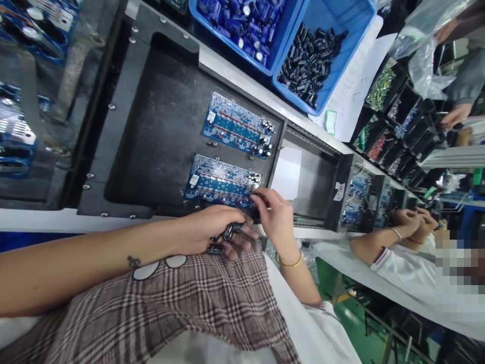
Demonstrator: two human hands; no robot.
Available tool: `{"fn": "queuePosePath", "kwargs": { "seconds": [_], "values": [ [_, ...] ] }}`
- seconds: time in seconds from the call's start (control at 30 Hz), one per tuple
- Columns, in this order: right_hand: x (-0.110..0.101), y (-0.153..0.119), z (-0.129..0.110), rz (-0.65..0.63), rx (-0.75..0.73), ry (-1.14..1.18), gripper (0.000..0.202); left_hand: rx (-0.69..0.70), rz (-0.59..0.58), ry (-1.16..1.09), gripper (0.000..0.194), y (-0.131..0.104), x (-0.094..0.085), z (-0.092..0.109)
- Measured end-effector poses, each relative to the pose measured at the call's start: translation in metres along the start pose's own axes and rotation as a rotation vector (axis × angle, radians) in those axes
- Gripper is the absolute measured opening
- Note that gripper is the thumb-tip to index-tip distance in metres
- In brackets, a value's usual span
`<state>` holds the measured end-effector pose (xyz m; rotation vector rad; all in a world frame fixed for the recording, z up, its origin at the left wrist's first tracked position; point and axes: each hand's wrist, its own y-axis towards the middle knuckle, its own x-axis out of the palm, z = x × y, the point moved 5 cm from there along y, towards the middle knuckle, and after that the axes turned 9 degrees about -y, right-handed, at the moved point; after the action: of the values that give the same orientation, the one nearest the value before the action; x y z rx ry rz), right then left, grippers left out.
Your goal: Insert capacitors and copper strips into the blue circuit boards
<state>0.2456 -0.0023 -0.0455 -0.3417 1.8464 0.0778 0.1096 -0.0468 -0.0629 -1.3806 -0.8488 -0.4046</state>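
Note:
My left hand [227,231] is curled in front of the apron and holds several black capacitors [215,249]. My right hand [276,212] is closed in a pinch at the right end of the nearer blue circuit board [223,181]; what its fingertips hold, if anything, is hidden. Behind that board lies a second blue circuit board [238,124], with small parts standing at its right end. Both boards sit side by side in a black carrier tray [159,121].
Blue capacitors fill one blue bin [284,48]; black capacitors lie in another blue bin [339,65]. At left, a second carrier with metal brackets [74,76] holds populated boards. White paper [290,172] lies in the right-hand frame. Beyond, a co-worker's hands [413,222] work beside small-part bins.

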Motion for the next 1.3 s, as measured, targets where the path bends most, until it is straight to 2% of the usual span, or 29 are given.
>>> {"fn": "queuePosePath", "kwargs": {
  "seconds": [0.1,0.23,0.47,0.6,0.67,0.77,0.9,1.0,1.13,1.3],
  "values": [
    [0.009,0.003,0.001,0.033,-0.01,-0.105,0.017,0.012,-0.039,0.055,0.023,0.001,-0.004,-0.005],
    [0.013,0.002,-0.004,0.105,-0.028,-0.159,0.021,0.124,0.006,0.112,0.02,0.002,-0.012,-0.006],
    [0.022,-0.008,-0.007,0.155,-0.176,-0.203,0.024,0.188,0.046,-0.004,0.014,0.001,-0.018,-0.005],
    [-0.003,-0.017,-0.017,0.159,-0.14,0.018,0.026,0.16,0.067,-0.015,0.027,0.004,-0.02,-0.006],
    [-0.016,-0.024,-0.026,0.103,-0.141,0.144,0.031,0.158,0.058,0.0,0.034,0.006,-0.018,-0.007],
    [-0.022,-0.034,-0.035,0.001,-0.178,0.206,0.022,0.168,0.057,0.027,0.041,0.006,-0.014,-0.009],
    [-0.011,-0.036,-0.019,0.085,-0.066,0.057,0.017,0.07,0.023,0.033,0.023,0.004,-0.009,-0.016],
    [0.003,-0.033,-0.009,0.064,-0.054,-0.022,0.017,0.028,-0.032,0.068,0.021,0.003,-0.01,-0.021],
    [0.009,-0.03,-0.006,0.046,-0.069,-0.076,0.019,0.061,-0.027,0.175,0.028,0.003,-0.015,-0.021],
    [0.009,-0.029,-0.012,0.096,-0.113,-0.207,0.023,0.128,-0.003,0.205,0.012,0.004,-0.019,-0.016]
  ]
}}
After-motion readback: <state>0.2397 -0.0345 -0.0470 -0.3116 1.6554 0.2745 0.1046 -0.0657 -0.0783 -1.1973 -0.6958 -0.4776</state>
